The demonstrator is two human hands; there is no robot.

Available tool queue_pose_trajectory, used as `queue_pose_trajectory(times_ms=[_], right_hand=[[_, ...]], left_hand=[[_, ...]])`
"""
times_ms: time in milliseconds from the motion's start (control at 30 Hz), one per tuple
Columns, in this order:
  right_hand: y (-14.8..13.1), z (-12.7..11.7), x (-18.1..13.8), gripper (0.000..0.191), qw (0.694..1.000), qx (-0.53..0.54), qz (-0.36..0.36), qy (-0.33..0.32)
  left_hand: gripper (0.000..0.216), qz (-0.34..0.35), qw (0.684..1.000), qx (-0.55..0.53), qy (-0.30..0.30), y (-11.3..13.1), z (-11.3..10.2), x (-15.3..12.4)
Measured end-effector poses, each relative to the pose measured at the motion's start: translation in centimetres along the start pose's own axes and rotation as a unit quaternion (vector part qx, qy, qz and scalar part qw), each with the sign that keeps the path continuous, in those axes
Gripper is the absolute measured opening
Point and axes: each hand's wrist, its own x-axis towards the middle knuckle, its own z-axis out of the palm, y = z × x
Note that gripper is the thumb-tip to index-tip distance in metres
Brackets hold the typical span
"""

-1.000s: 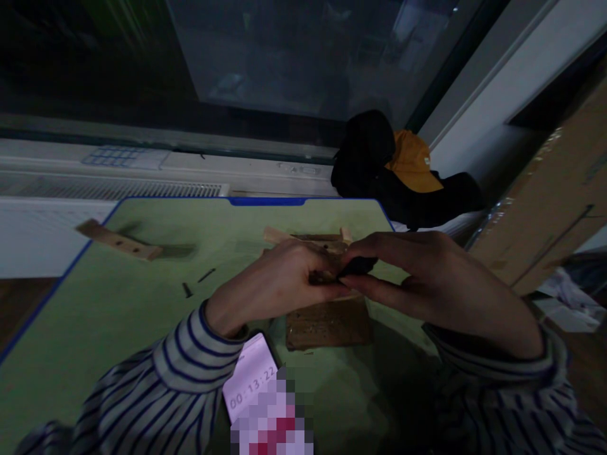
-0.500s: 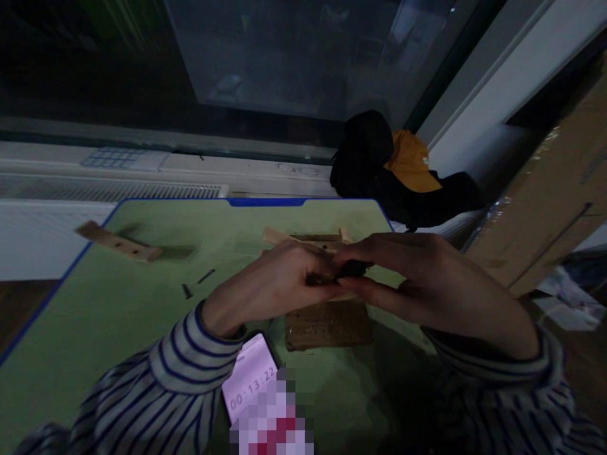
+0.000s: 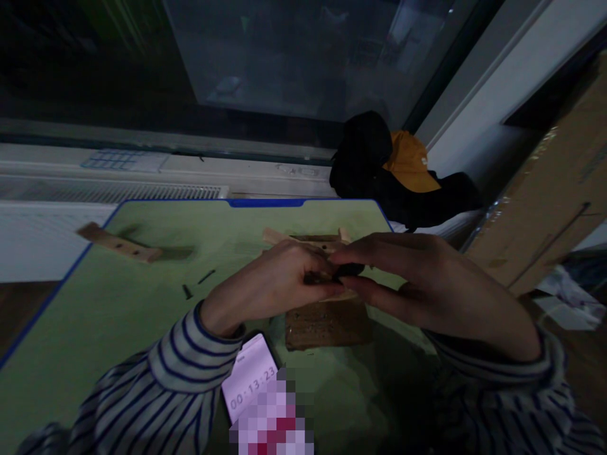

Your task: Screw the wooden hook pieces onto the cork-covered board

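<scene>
My left hand (image 3: 287,275) is closed at the middle of the table, its fingers curled round a light wooden piece (image 3: 324,245) with a dark hole that rises behind them. Facing it, my right hand (image 3: 417,272) pinches a small dark object (image 3: 349,271) between thumb and fingers. The fingertips of both hands meet there, and they hide most of what lies between them. Just below the hands lies a flat brown wooden block (image 3: 328,327) with small marks on top.
A wooden strip (image 3: 118,244) with holes lies at the far left, near two dark screws (image 3: 188,292). A phone (image 3: 250,373) showing a timer rests by my left sleeve. Beyond the blue-edged green table (image 3: 227,227) are an orange cap (image 3: 411,161), black items and a cardboard box (image 3: 545,183).
My right fingers and the dark object have shifted very slightly to the left. My left hand stays in place, and the phone timer has advanced by one second.
</scene>
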Motion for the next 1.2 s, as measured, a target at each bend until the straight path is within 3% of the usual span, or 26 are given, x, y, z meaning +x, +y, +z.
queue_pose_trajectory(times_ms=[267, 500, 800, 1100, 1200], right_hand=[[-0.09, 0.0, -0.1, 0.022, 1.0, -0.018, 0.013, 0.002], [-0.14, 0.19, -0.04, 0.036, 0.999, -0.032, 0.017, 0.006], [0.02, 0.2, 0.0, 0.023, 0.999, -0.044, 0.006, 0.007], [-0.29, 0.11, 0.15, 0.037, 0.999, -0.035, 0.017, -0.02], [-0.2, 0.15, 0.19, 0.029, 1.0, -0.031, -0.002, 0.001]], left_hand=[[0.02, 0.01, 1.0, -0.003, -0.005, 0.07, -0.07, 0.09], [0.023, 0.017, 1.0, 0.003, -0.005, -0.11, -0.07, 0.01], [0.017, 0.011, 1.0, 0.004, -0.008, -0.03, -0.12, 0.18], [0.027, 0.002, 1.0, -0.001, -0.017, -0.11, -0.04, -0.08], [0.022, -0.004, 1.0, 0.003, -0.017, -0.02, -0.09, -0.08]])
